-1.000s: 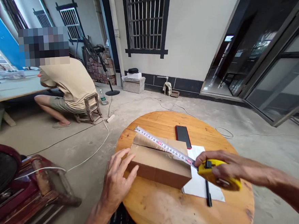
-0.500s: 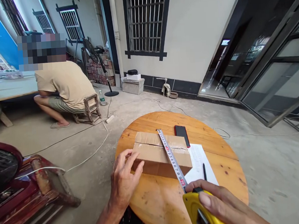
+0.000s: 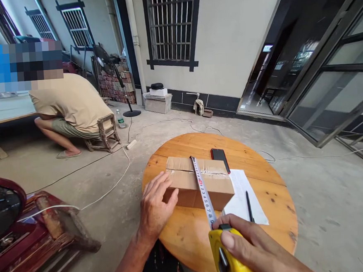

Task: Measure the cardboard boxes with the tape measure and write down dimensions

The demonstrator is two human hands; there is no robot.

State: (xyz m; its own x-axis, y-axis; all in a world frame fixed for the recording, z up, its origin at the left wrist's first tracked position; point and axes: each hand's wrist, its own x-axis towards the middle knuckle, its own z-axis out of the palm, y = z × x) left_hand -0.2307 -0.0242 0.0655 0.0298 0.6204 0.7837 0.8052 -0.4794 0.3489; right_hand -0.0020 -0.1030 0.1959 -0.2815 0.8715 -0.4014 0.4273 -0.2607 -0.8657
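Note:
A taped cardboard box [image 3: 184, 181] sits on the round wooden table [image 3: 188, 239]. My right hand [image 3: 254, 243] is wrapped round a yellow tape measure [image 3: 230, 261], its thumb on top of the case. The pulled-out blade [image 3: 205, 196] runs from the case across the top of the box, its hooked end at the box's far edge. My left hand [image 3: 157, 204] lies against the box's left side, fingers stretched out and the thumb apart near the front face.
A phone [image 3: 219, 158] lies behind the box, and a sheet of paper [image 3: 239, 190] with a black pen [image 3: 249, 206] to its right. A person [image 3: 70, 106] sits on a small chair at left. A red chair-like frame [image 3: 57, 227] stands at lower left.
My right hand and the tape measure have shifted left, so the blade lies straighter across the box. My left hand has moved slightly right and up along the box. The view has turned a little.

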